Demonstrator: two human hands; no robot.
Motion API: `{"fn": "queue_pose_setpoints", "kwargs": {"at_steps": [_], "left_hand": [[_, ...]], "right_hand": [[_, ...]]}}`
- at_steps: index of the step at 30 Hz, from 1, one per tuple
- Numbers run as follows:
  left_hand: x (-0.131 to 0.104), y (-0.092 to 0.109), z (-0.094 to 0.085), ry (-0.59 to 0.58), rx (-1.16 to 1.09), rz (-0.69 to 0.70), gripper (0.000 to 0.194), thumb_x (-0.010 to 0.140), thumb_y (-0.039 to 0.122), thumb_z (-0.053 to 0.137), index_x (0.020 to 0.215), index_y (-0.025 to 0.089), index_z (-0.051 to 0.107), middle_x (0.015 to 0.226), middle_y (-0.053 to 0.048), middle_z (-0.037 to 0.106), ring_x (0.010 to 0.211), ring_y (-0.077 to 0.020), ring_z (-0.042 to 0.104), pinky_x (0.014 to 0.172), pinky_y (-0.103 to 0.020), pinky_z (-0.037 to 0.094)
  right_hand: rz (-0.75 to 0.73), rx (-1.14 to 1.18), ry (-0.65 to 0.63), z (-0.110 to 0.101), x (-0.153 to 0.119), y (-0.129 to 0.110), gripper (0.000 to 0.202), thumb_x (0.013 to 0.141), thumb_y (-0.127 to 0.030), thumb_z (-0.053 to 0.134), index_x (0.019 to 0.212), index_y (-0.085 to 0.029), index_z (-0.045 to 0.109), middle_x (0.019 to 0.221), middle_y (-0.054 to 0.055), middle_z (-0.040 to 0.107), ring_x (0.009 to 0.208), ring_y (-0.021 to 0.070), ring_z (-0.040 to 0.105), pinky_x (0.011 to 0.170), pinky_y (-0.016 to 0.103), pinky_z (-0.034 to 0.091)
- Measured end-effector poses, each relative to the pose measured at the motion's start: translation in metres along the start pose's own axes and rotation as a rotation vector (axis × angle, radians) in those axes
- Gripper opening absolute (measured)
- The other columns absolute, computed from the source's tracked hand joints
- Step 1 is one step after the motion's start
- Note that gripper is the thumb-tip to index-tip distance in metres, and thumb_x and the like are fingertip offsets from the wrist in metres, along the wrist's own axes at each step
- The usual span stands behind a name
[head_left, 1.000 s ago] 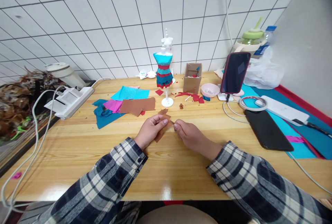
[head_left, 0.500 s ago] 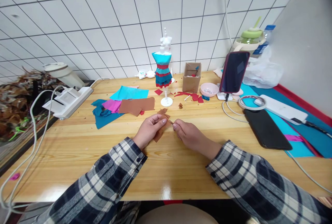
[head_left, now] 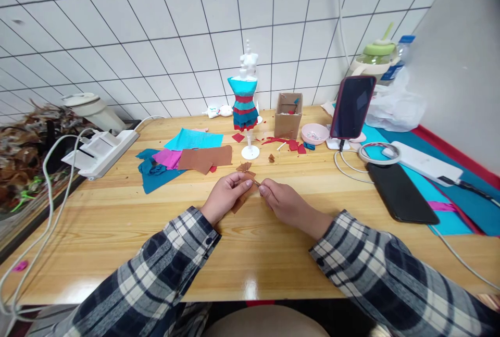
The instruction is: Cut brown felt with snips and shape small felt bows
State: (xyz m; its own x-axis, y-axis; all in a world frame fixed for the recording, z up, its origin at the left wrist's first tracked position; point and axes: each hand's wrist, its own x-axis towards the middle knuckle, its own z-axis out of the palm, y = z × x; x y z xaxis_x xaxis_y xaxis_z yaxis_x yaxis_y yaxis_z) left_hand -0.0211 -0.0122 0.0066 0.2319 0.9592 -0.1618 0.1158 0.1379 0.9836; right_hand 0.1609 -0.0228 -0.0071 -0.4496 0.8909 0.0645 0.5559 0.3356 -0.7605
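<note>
Got a wooden table (head_left: 156, 222) with a little dress form (head_left: 249, 62), already wearing a blue-and-red dress (head_left: 244, 98). Pinching a brown piece (head_left: 239, 203) narrowly in the left hand (head_left: 222, 195), in front of the form, not on it. Gripping something thin (head_left: 256, 183) in the right (head_left: 289, 202). Can't gauge the work left.

Glossy, smooth wood table (head_left: 250, 253); matt brown paper sheet (head_left: 203, 158), crinkled.

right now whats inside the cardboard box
Inside the cardboard box, a blue scrap and some red bits show through the open top. Its near side hides the bottom, so anything lower down can't be seen.
</note>
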Motion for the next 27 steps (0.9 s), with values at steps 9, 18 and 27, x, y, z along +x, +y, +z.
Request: {"fn": "queue_pose_setpoints", "kwargs": {"at_steps": [9,18,27], "left_hand": [[-0.0019,0.0027,0.0028,-0.015,0.006,-0.028,0.028,0.078,0.042,0.066,0.089,0.016,0.061,0.049,0.006,0.051,0.036,-0.0047,0.037,0.035,-0.018,0.026],[-0.0022,0.0032,0.0029,-0.02,0.014,-0.032,0.032,0.077,0.045,0.067,0.088,0.016,0.061,0.049,0.007,0.049,0.037,-0.005,0.037,0.036,-0.018,0.026],[-0.0013,0.0021,0.0016,-0.031,0.041,-0.05,0.032,0.078,0.047,0.066,0.087,0.016,0.06,0.05,0.007,0.049,0.036,-0.0048,0.036,0.035,-0.018,0.024]], "right_hand": [[0.019,-0.01,0.015,0.0016,-0.0003,-0.0015,0.027,0.099,-0.036,0.027,0.08,-0.023,0.039,0.066,-0.003,0.047,0.062,0.0145,0.046,0.06,0.026,0.029],[0.016,-0.028,0.021,0.0023,0.0003,-0.0012,0.028,0.099,-0.037,0.026,0.079,-0.023,0.04,0.066,-0.002,0.048,0.062,0.0147,0.045,0.06,0.026,0.03],[0.013,-0.028,0.018,0.0021,0.001,-0.0009,0.028,0.099,-0.037,0.026,0.081,-0.022,0.04,0.068,-0.002,0.049,0.064,0.0151,0.047,0.061,0.026,0.03]]}}
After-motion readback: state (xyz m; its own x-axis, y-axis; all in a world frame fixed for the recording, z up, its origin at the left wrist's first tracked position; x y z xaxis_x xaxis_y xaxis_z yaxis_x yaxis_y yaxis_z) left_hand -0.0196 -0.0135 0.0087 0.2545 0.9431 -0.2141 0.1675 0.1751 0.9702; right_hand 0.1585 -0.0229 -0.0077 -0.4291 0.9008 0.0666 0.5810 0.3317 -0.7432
